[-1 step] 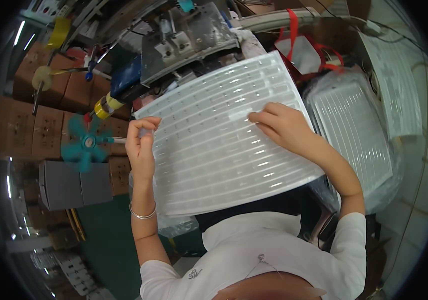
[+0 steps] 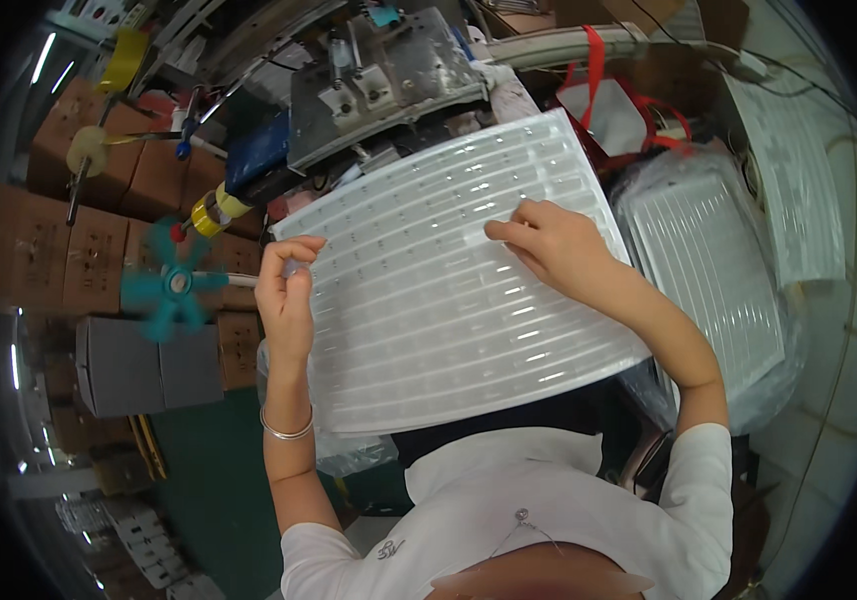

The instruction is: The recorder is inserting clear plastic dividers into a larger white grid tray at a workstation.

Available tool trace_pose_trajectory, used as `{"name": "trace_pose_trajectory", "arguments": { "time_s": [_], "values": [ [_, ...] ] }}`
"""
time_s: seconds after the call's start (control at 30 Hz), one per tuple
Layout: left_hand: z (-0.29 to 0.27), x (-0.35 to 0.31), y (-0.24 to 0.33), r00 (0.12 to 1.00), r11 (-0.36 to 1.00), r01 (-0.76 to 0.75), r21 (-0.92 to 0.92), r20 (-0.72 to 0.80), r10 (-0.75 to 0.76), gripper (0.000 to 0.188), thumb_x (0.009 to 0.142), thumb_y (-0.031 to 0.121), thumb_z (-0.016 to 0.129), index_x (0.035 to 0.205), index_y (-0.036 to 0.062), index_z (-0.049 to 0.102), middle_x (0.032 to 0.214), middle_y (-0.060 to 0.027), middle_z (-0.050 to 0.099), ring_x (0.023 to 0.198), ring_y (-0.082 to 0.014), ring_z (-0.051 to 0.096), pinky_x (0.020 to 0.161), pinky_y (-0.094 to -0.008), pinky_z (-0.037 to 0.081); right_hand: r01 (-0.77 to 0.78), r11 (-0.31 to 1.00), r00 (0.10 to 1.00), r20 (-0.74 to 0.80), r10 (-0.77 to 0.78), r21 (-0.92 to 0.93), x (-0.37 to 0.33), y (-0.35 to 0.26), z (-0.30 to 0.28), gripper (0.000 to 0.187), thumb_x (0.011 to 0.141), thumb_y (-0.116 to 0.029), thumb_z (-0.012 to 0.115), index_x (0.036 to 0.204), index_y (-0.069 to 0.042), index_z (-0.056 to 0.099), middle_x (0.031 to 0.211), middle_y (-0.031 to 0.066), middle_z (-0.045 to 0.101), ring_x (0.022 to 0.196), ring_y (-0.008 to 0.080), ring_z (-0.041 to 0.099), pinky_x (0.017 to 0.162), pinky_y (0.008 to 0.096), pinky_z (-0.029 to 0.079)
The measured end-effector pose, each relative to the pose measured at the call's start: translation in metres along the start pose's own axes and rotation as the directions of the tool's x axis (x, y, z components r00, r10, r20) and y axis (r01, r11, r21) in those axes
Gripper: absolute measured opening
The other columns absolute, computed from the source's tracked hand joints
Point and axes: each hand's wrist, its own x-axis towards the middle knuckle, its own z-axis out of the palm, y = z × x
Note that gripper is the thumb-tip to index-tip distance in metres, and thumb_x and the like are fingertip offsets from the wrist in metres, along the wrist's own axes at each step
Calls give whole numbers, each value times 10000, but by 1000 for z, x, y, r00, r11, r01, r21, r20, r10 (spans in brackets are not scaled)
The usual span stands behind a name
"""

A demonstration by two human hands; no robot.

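A wide translucent white plastic tray point(image 2: 429, 340) with many ridged rows lies tilted before me. Small dark specks dot its far left rows. At the tray's left edge is my left hand point(image 2: 287, 295), its fingers curled toward the thumb around something small and pale that I cannot make out. My right hand point(image 2: 564, 250) reaches over the tray's right half, thumb and fingertips drawn together close above a row. Whatever those fingertips hold, if anything, is too small to tell.
A metal machine fixture point(image 2: 379, 100) stands beyond the tray. To the right, more ridged trays point(image 2: 714, 270) lie in clear plastic wrap, near a bag with red straps point(image 2: 599, 115). On the left are a teal fan point(image 2: 177, 283), brown cartons point(image 2: 24, 250) and grey boxes point(image 2: 124, 365).
My right hand has shifted slightly left over the tray, its fingertips a little higher above the row. The left hand stays nearly in place at the tray's edge.
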Motion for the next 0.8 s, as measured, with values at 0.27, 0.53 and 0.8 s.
{"name": "trace_pose_trajectory", "arguments": {
  "time_s": [0.27, 0.53, 0.8],
  "values": [
    [13, 46, -16, 989, 865, -125, 485, -8, 148, 292, 718, 3, 489, 992, 23, 587, 942, -123, 597, 882, -286, 572, 762, -361, 459, 211, 836, 908, 418, 25, -507, 14, 24, 12, 260, 746, -95, 557, 991, -145, 628, 973, 57, 563, 849, 224, 583, 669, 321, 495],
    [56, 178, -30, 885, 495, -243, 834, -18, 466, 304, 810, 214, 610, 1100, 125, 613, 965, -134, 609, 855, -266, 605, 697, -371, 503, -171, 982, 982, 100, 163, 83, 83, 24, -15, 243, 749, -36, 616, 981, -50, 543, 994, 78, 540, 786, 241, 600, 619, 326, 506],
    [53, 138, -29, 855, 575, -400, 714, 65, 514, 250, 767, 156, 634, 1012, 118, 608, 775, -53, 559, 680, -220, 600, 571, -355, 460, -34, 954, 950, -286, 123, 296, 187, 30, 4, 198, 840, -62, 615, 1035, -51, 583, 1119, 74, 569, 855, 163, 598, 632, 270, 508]
  ]
}}
